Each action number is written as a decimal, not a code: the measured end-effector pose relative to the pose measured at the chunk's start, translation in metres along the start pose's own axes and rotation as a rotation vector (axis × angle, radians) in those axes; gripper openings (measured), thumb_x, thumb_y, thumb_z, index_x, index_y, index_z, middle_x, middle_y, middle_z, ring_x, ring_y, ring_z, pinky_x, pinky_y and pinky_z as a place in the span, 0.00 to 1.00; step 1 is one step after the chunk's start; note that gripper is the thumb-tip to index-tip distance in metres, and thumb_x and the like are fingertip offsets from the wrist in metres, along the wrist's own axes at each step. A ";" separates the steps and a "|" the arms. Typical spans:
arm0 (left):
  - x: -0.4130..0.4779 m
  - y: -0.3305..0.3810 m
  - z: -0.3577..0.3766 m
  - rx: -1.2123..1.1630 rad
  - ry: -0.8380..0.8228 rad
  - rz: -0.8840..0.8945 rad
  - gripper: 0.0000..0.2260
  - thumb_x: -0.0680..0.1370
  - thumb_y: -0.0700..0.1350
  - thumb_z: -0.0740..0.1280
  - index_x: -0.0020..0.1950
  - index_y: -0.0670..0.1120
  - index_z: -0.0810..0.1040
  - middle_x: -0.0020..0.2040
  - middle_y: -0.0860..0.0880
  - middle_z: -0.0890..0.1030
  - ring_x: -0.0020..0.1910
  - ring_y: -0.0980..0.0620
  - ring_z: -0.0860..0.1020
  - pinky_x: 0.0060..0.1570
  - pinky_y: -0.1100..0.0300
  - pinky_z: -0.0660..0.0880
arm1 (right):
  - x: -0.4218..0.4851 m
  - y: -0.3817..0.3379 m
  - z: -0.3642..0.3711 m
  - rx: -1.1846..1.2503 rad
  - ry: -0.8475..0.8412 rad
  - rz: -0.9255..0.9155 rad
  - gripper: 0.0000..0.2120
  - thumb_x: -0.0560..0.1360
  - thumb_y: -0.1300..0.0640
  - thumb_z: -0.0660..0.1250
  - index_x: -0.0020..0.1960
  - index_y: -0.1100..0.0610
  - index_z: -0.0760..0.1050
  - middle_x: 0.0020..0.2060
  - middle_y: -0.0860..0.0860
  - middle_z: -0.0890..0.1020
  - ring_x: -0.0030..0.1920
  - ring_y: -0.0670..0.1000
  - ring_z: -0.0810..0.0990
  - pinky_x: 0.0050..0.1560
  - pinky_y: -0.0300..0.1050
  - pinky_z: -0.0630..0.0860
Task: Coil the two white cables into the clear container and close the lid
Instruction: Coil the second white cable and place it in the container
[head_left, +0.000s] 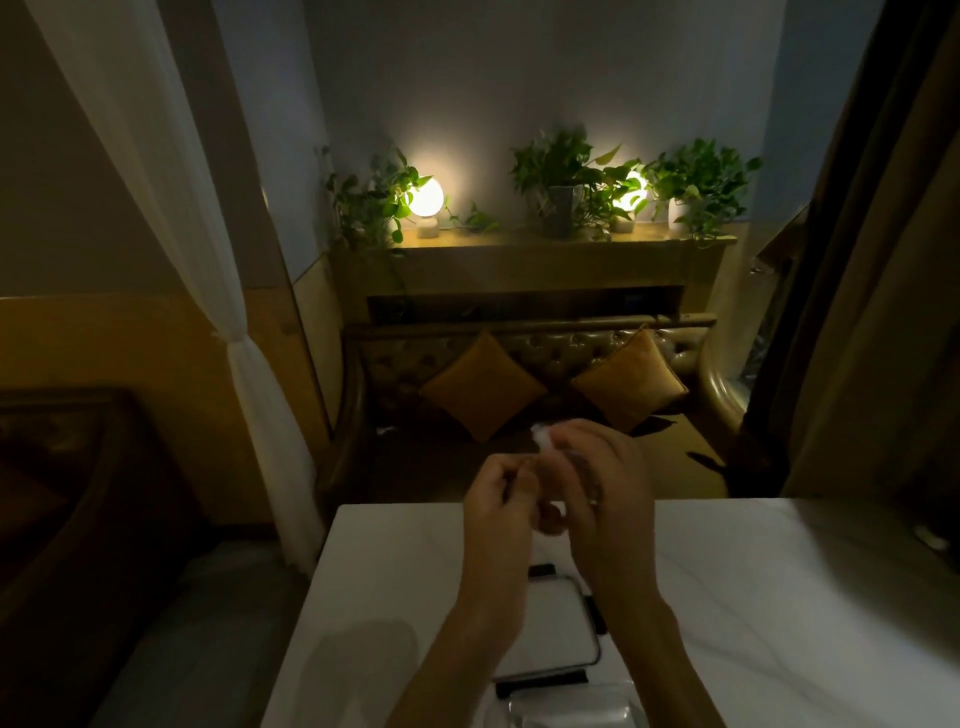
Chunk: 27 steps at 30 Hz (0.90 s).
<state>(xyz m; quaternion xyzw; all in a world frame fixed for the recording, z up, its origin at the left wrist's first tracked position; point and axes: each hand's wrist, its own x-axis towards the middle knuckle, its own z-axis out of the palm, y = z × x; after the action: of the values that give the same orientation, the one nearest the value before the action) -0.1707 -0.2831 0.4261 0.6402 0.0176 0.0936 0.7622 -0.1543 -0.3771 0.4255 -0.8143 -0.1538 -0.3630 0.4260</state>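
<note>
Both my hands are raised above the white table, close together. My right hand is closed around a bundled white cable; a bit of it pokes out at the top and another bit shows below the fingers. My left hand has its fingers curled and pinched right beside it, at the cable's lower part. The clear container's lid, with black clips, lies flat on the table below my wrists. The clear container shows at the bottom edge, mostly cut off. A second cable is not visible.
The room is dim. A tufted sofa with two orange cushions stands beyond the table. A shelf with two glowing lamps and potted plants is behind it. A white curtain hangs at the left, and a dark curtain at the right.
</note>
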 end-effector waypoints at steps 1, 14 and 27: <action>0.003 0.001 -0.003 -0.041 0.016 -0.016 0.08 0.81 0.45 0.60 0.48 0.46 0.78 0.44 0.48 0.82 0.43 0.49 0.80 0.43 0.59 0.79 | 0.000 0.001 -0.004 0.099 -0.002 0.144 0.19 0.79 0.46 0.60 0.62 0.58 0.76 0.57 0.52 0.79 0.59 0.52 0.77 0.57 0.46 0.76; 0.036 -0.039 -0.005 -0.073 -0.066 -0.279 0.13 0.81 0.49 0.59 0.63 0.47 0.74 0.57 0.45 0.81 0.56 0.45 0.80 0.59 0.47 0.76 | -0.021 0.045 -0.031 0.597 -0.105 0.710 0.06 0.76 0.55 0.68 0.51 0.48 0.82 0.45 0.47 0.87 0.45 0.45 0.85 0.39 0.33 0.80; -0.053 -0.291 -0.048 0.822 -0.054 -0.818 0.23 0.81 0.45 0.59 0.74 0.38 0.58 0.70 0.35 0.67 0.68 0.39 0.69 0.66 0.50 0.69 | -0.227 0.187 0.023 0.879 -0.068 1.795 0.08 0.80 0.72 0.57 0.49 0.67 0.75 0.39 0.61 0.81 0.40 0.55 0.79 0.39 0.43 0.81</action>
<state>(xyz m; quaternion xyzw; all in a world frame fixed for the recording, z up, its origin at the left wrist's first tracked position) -0.1953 -0.2924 0.1271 0.8268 0.2791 -0.2396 0.4255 -0.1952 -0.4556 0.1443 -0.4090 0.3858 0.2057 0.8010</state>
